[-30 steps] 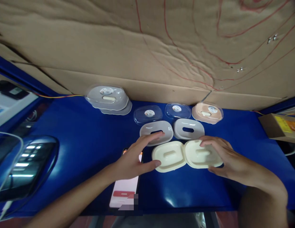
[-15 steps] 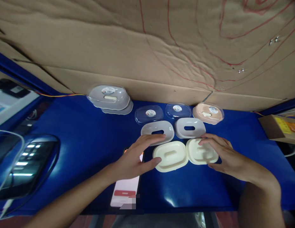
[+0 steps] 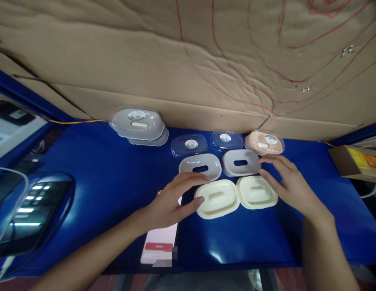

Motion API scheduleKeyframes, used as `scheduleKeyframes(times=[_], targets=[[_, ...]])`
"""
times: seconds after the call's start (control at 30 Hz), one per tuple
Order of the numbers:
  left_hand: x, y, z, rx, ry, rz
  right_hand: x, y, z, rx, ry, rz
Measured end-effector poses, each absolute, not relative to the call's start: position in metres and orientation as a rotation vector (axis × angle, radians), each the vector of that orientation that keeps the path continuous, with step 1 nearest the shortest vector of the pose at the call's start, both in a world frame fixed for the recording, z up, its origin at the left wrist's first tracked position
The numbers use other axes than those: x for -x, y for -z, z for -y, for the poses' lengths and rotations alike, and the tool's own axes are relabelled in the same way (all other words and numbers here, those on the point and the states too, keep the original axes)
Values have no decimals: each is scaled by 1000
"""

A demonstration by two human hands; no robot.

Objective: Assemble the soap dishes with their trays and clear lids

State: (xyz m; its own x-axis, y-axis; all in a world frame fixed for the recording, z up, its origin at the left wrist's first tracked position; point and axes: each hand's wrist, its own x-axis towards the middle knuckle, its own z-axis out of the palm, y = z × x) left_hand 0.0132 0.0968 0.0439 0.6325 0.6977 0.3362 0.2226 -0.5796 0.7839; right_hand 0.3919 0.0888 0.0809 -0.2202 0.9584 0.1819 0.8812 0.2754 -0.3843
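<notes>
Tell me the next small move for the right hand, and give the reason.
Probably lower the right hand onto the grey tray with the slot: its open fingers hover at that tray's right edge, clear of the cream tray, which lies flat beside its twin.

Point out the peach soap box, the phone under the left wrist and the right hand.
peach soap box [image 3: 264, 144], head view, its lid.
phone [image 3: 159, 245], head view, its lit screen.
right hand [image 3: 286, 182], head view, its back.

Your blue table [image 3: 109, 178] carries two cream trays [image 3: 217, 199] near centre, two grey slotted lids [image 3: 200, 166] behind, clear covers [image 3: 189, 145] and a pink box [image 3: 264, 143] far, a phone [image 3: 159, 242] near-left.
</notes>
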Motion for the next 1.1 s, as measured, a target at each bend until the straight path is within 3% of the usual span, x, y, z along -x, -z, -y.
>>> scheduleKeyframes(times=[0.13, 0.43, 0.63, 1.1], targets=[[-15, -45, -97, -2241, -882, -756, -391, -70, -97, 1575, -198, 2206], [-16, -41, -103, -2509, -943, -1051, -345, -78, -76, 1401, -699, 2429], [-12, -38, -109, -2469, -835, -1357, -351, -68, -83, 1491, -582, 2505], [-9, -35, -115, -2503, -628, -1396, -342, -66, -83, 1370, -449, 2490]])
